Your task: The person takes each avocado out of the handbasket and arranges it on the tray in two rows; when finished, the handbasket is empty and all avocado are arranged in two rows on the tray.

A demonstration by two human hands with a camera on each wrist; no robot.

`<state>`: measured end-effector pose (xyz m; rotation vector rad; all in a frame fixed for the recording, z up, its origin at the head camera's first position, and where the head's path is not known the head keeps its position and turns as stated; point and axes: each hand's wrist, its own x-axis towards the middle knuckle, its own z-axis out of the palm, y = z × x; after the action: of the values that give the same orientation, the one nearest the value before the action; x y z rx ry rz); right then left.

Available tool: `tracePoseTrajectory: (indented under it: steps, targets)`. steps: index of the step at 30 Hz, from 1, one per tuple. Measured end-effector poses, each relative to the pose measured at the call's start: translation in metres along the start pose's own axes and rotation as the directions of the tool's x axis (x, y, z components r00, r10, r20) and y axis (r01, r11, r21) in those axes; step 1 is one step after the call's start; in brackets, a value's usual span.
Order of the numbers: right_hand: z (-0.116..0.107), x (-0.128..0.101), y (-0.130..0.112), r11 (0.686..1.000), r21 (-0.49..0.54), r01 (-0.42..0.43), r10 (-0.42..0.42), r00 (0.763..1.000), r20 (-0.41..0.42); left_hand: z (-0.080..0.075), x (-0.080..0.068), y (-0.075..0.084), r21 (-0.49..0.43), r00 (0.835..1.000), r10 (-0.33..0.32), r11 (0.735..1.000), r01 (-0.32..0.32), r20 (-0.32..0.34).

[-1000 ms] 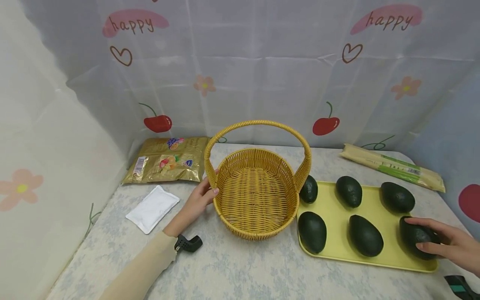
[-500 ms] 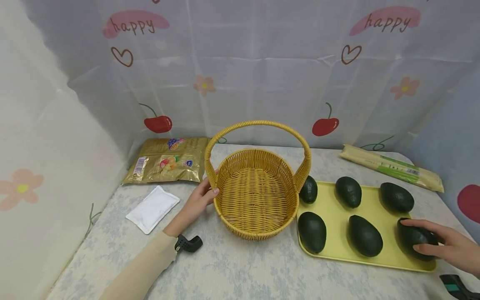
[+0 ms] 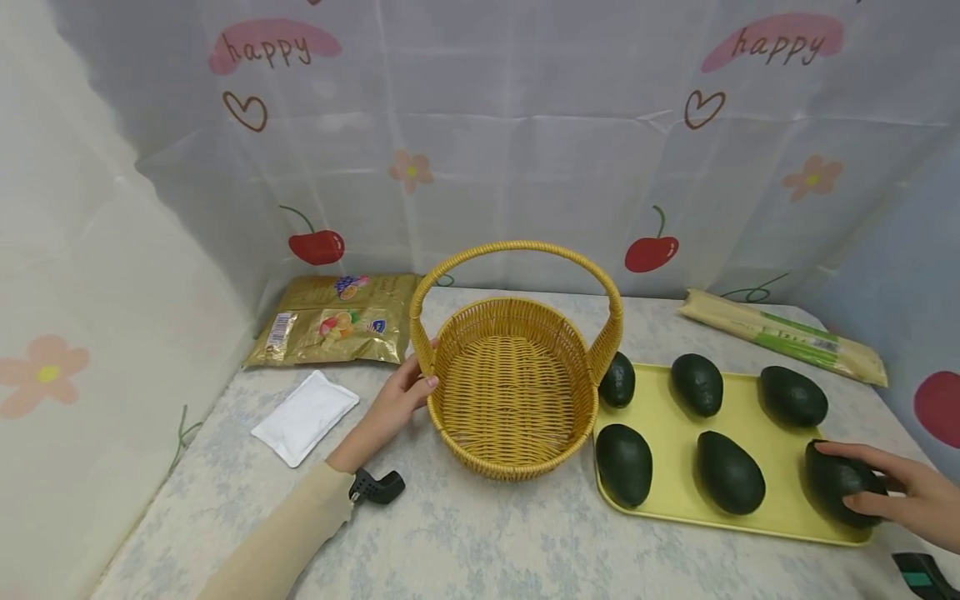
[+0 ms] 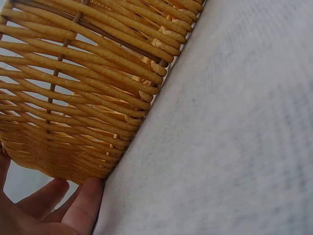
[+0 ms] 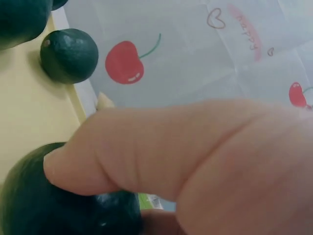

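A yellow wicker basket (image 3: 510, 400) with a tall arched handle stands upright in the middle of the table, bare inside. My left hand (image 3: 390, 408) holds its left side, thumb near the rim. In the left wrist view, fingertips (image 4: 85, 203) touch the woven outer wall low down by the tablecloth. To the right, several dark green avocados lie on a yellow tray (image 3: 671, 450). My right hand (image 3: 911, 492) grips the front right avocado (image 3: 840, 482), thumb on its near side and a finger over its top. Its underside is hidden, so I cannot tell whether it touches the tray.
A gold fruit-printed packet (image 3: 341, 321) lies at the back left, with a white sachet (image 3: 306, 417) in front of it. A long beige-and-green package (image 3: 783, 333) lies behind the tray. Printed cloth walls (image 3: 517, 150) enclose the back and sides.
My right hand and the avocado it grips have shifted slightly to the right. The left hand, the basket and the other avocados stay where they were.
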<state>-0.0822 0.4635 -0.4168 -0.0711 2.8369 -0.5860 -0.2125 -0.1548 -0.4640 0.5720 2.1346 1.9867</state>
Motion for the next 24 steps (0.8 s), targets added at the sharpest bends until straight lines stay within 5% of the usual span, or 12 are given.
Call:
tracePoseTrajectory:
  steps: [17, 24]
  targets:
    - [-0.004, 0.004, 0.003, 1.000, -0.003, -0.030, 0.030, 0.999, 0.036, 0.000, 0.000, -0.002, 0.008, 1.000, 0.001, 1.000, -0.001, -0.005]
    - [-0.015, 0.004, -0.004, 1.000, 0.013, -0.021, 0.021, 0.999, -0.028, -0.003, 0.000, 0.003, 0.020, 0.999, -0.033, 0.999, 0.033, -0.005]
